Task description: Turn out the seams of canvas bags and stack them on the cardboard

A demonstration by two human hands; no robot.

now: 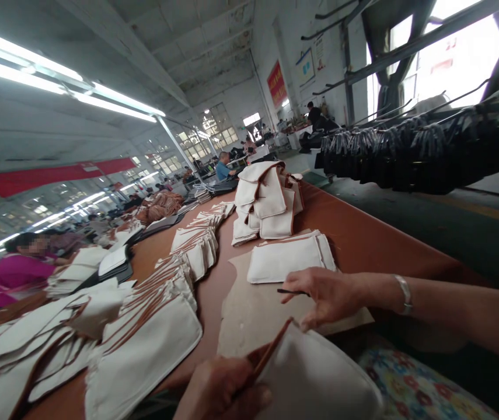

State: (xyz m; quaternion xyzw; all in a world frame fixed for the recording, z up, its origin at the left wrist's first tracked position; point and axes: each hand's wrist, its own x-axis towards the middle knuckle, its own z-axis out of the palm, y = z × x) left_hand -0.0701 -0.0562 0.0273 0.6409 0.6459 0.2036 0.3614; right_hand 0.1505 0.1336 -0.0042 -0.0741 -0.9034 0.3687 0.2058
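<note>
My left hand (pixel 227 388) is closed on the edge of a white fabric piece with brown trim (pixel 319 373), low in front of me. The piece looks like a sewn pouch or bag panel, tilted over my lap. My right hand (pixel 325 294) is just above its upper corner, with a thin dark tool (pixel 293 291) between the fingers; its kind is unclear. The thumb is close to that corner, and I cannot tell whether it touches. Beyond this hand a small flat stack of white pieces (pixel 286 259) lies on a brown paper sheet (pixel 249 315).
A taller pile of white pieces (pixel 262 201) stands farther along the brown table (pixel 345 224). Overlapping rows of white pieces (pixel 153 344) run along the left. A person in pink (pixel 21 271) sits at left. Black items hang on a rack (pixel 419 157) at right.
</note>
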